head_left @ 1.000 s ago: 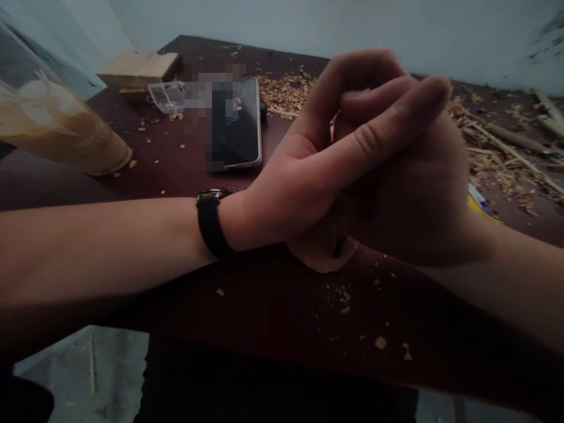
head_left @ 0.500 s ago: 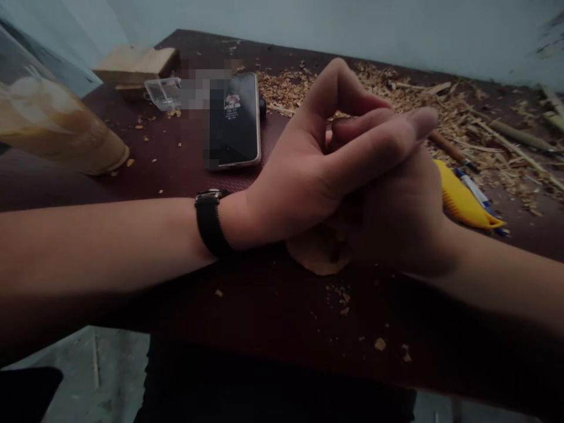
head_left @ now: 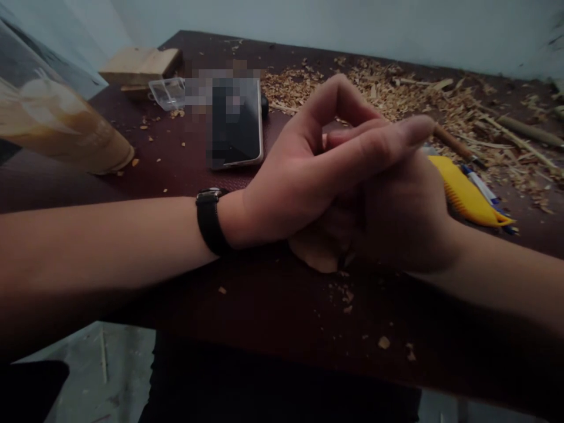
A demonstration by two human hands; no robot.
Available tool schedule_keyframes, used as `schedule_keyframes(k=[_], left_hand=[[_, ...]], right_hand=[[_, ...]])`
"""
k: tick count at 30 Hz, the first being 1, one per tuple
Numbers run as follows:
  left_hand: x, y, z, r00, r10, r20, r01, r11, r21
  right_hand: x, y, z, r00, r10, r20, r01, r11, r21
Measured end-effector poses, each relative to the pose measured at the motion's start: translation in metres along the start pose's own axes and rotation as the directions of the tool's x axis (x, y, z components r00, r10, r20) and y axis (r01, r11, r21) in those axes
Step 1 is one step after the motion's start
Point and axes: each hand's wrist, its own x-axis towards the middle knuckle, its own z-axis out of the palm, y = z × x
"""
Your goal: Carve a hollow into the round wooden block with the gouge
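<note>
Clasping over a pale piece of wood [head_left: 319, 254], both hands sit at the near middle of the dark worktop [head_left: 273, 311]. Left hand [head_left: 308, 176] lies on top, thumb stretched across the right hand [head_left: 400, 217], index finger bent in an arch; it wears a black watch strap [head_left: 210, 220]. Right hand is curled shut underneath, fingers hidden by the left, so what it grips besides the wood can't be told. Only the lower edge of the wood shows, touching the worktop under the two hands.

Around:
- phone [head_left: 235, 123] flat, just behind the left wrist
- clear plastic box [head_left: 168, 94] and wooden block [head_left: 138, 64] at the far left corner
- tilted transparent cup [head_left: 53, 126] with brownish contents at the left edge, close to the camera
- yellow tool [head_left: 467, 197] just right of the right hand, pen [head_left: 480, 185] beside it
- wood shavings [head_left: 396, 88] heaped across the far side, sticks [head_left: 524, 130] among them
- loose chips [head_left: 348, 296] near the front edge
</note>
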Motion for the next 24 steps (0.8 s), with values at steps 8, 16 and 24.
schedule_keyframes(k=[8,16,24], left_hand=[[0.005,-0.006,0.014,0.99,0.017,-0.14,-0.032,0.994,-0.105],[0.009,0.0,0.012,0.998,0.027,-0.061,-0.036,0.99,-0.14],[0.009,-0.002,0.022,0.99,0.03,-0.139,-0.047,0.992,-0.118]], right_hand=[[0.014,-0.003,0.005,0.998,-0.036,0.052,0.017,0.945,0.326],[0.005,-0.01,0.003,0.999,0.029,-0.014,-0.025,0.979,0.204],[0.003,-0.008,0.003,0.991,-0.076,-0.11,0.1,0.966,0.239]])
